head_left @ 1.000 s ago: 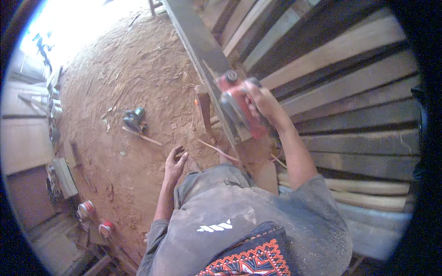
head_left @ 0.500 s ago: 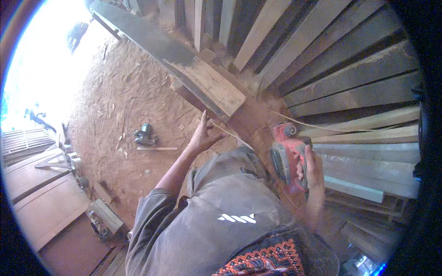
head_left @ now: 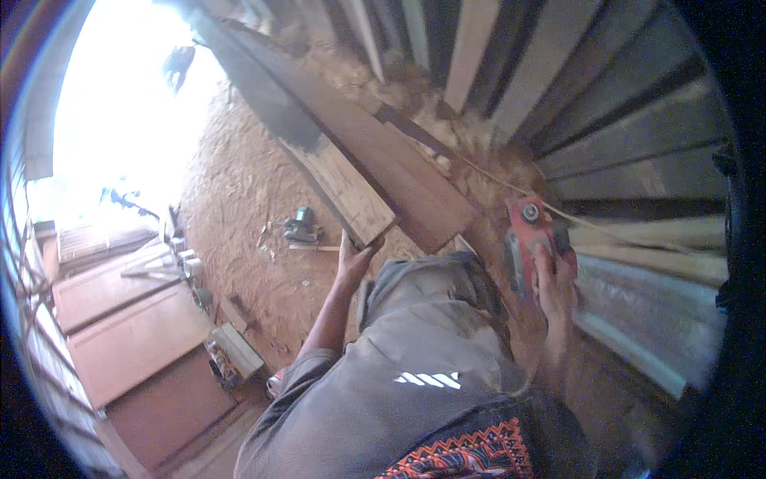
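Head view, looking down past the person's grey shirt [head_left: 375, 351]: the left hand [head_left: 351, 259] is curled at the near end of a long, flat wooden plank [head_left: 351, 191], dark grey along its far stretch and pale and bare close to the person. The thumb side lies by the left edge and some fingertips show beneath the end face (the rest are hidden), a partly closed hold that probably serves to support or steer that end. The plank slants away toward the bright opening, alongside a broad, reddish-brown wooden board [head_left: 431, 203]; whether the two touch cannot be told. The right hand [head_left: 550, 275] is closed around the top of a red-and-grey, box-shaped power tool [head_left: 528, 231], apparently a planer, carried beside the body and well apart from the plank, presumably so that its underside stays off the wood while the other hand has the end. A thin, pale cord [head_left: 590, 223] trails near the tool, at a side where it does not cross the plank's pale face. On the sandy brown ground [head_left: 247, 176], a dark green-and-black power tool [head_left: 303, 223] sits next to a narrow wooden strip [head_left: 313, 247], beyond the left hand. Tall, greyish timber boards [head_left: 630, 144] line the right side, perhaps stacked there to keep the floor free.
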{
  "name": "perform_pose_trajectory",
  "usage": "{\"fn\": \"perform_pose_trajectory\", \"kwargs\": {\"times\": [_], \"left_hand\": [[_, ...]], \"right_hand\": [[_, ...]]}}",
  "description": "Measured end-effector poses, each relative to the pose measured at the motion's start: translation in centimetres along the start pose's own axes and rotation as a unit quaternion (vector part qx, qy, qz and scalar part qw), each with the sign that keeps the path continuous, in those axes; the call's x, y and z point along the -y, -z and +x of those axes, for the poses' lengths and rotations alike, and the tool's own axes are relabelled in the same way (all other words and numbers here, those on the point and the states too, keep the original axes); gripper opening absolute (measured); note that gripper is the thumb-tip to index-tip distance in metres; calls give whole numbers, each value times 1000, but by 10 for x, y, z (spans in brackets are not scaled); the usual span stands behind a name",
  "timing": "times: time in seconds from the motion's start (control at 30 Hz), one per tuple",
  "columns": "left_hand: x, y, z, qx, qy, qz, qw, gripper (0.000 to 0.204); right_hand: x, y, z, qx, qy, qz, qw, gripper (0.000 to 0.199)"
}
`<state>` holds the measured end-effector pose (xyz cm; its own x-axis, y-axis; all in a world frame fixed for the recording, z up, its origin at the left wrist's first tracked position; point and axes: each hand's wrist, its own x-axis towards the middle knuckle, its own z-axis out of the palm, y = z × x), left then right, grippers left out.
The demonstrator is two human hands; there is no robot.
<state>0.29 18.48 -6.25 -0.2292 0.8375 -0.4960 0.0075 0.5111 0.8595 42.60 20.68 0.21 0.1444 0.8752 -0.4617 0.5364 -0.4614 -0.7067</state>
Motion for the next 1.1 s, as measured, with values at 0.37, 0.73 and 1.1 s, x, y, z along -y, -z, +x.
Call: {"fn": "perform_pose_trajectory", "kwargs": {"times": [0.37,0.73,1.1], "left_hand": [[17,14,9,-35,101,-298,949,57],[16,83,-33,30,128,-237,962,45],[-63,104,-55,22,175,-16,984,48]], "right_hand": [[8,-3,1,42,4,94,995,43],[118,-19,-63,118,26,65,991,52],[175,-37,-106,163,45,25,985,56]]}}
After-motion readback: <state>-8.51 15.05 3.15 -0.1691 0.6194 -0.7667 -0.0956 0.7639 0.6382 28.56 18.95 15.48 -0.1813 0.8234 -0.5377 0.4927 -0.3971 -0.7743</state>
